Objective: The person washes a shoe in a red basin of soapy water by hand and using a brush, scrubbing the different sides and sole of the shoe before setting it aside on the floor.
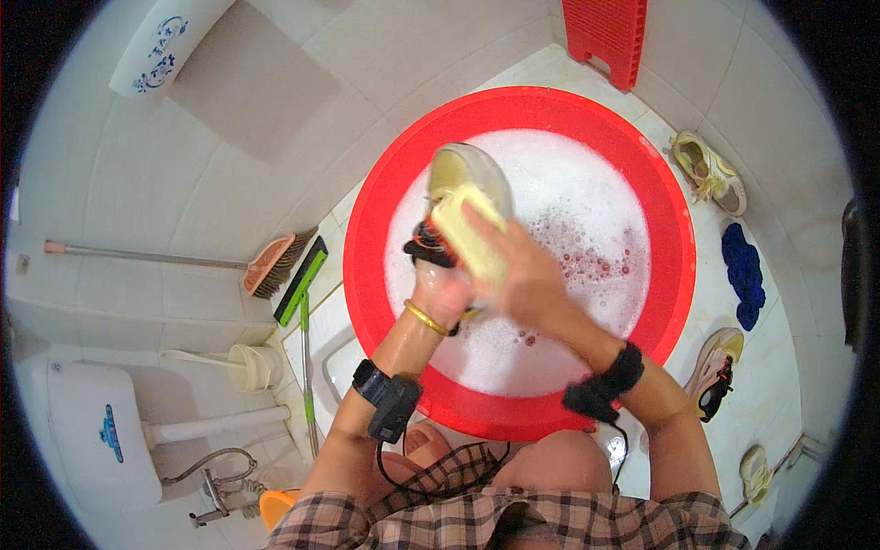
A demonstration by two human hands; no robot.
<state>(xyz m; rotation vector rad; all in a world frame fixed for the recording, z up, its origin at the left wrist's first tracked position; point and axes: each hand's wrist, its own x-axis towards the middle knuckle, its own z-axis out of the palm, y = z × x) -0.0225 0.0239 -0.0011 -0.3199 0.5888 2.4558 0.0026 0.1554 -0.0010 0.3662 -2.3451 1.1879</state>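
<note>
A large round red plastic basin of foamy water stands before me. Over it, my left hand holds a shoe, its pale toe pointing away from me; the hand seems to be partly inside the shoe. A gold-coloured bangle circles that wrist. My right hand, blurred, grips a pale yellow block-like brush or soap bar against the shoe's upper. Which of the two the block is, I cannot tell. Black straps with devices sit on both forearms.
Right of the basin lie a pale shoe, dark blue cloth, a shoe with black laces and another pale shoe. A red washboard leans at the back wall. Leftward are a broom, a green squeegee and a small bucket.
</note>
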